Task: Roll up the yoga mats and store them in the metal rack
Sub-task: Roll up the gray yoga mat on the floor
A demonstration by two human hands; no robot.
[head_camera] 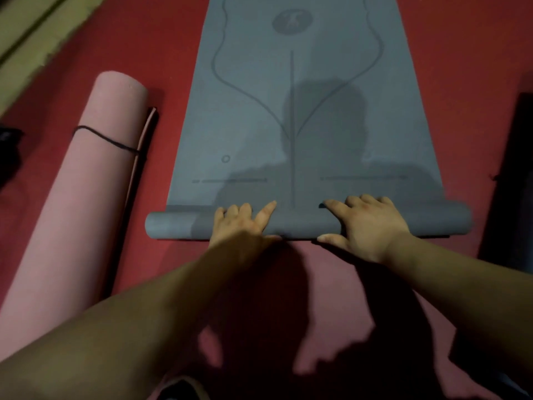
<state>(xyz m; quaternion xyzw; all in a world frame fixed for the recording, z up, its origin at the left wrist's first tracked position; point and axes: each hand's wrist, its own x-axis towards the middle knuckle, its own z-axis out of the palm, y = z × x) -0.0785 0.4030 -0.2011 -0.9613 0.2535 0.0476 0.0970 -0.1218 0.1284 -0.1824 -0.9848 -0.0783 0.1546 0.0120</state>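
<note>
Grey mat (302,125) on red floor (476,82); near end rolled into thin tube, long axis left-right. Right hand (367,226) curls over tube, thumb behind; left hand (245,223) seemingly same, index straight, blurred. Unrolled length runs straight ahead, both hands equally near.

red floor (461,82); pale greenish strips (34,39) at its far left

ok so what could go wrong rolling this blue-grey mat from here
1. The left hand and right hand both grip the blue-grey rubber yoga mat near the middle of its roll. The roll's ends are unheld, so it may loosen or wind crooked.
2. The pink rolled foam mat, tied with a black cord, lies close on the left. A roll drifting that way could bump it.
</note>
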